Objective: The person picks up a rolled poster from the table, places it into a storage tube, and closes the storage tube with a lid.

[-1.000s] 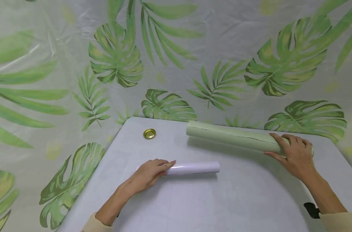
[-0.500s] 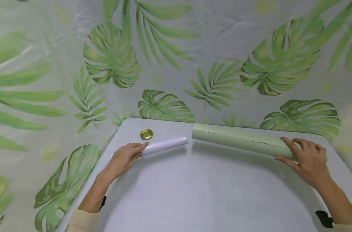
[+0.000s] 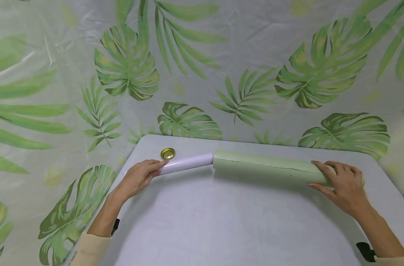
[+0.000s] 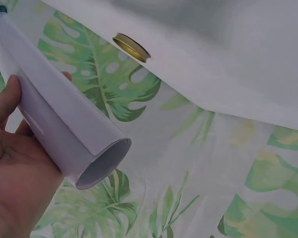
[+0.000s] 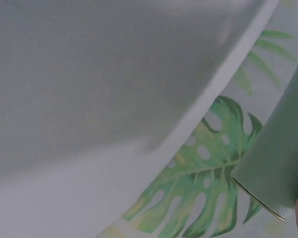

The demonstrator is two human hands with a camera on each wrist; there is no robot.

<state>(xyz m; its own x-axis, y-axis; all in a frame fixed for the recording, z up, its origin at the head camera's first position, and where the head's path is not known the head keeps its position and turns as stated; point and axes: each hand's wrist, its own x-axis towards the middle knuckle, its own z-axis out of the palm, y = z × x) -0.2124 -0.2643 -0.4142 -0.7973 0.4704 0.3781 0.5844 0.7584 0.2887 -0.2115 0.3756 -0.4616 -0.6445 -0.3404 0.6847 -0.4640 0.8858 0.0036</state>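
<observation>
In the head view my left hand (image 3: 138,178) grips a pale lilac rolled sheet (image 3: 186,163), thumb and fingers around its left part. In the left wrist view this roll (image 4: 64,104) shows its open near end and a lengthwise overlapping edge. My right hand (image 3: 346,190) holds a longer, thicker light green roll (image 3: 265,164) near its right end, thumb below and fingers above. The lilac roll's right tip meets the green roll's left end; whether it is inside cannot be told. In the right wrist view only part of the green roll (image 5: 278,148) shows.
A gold jar lid (image 3: 167,153) lies on the white table (image 3: 228,221) just behind my left fingers. The table's back edge meets a leaf-patterned curtain (image 3: 188,85). Dark wrist-worn pieces (image 3: 365,252) show under the forearms.
My left hand has carried the lilac roll back and leftward, tilting its right end up. The green roll first shifted right, then came left and forward until the two ends met.
</observation>
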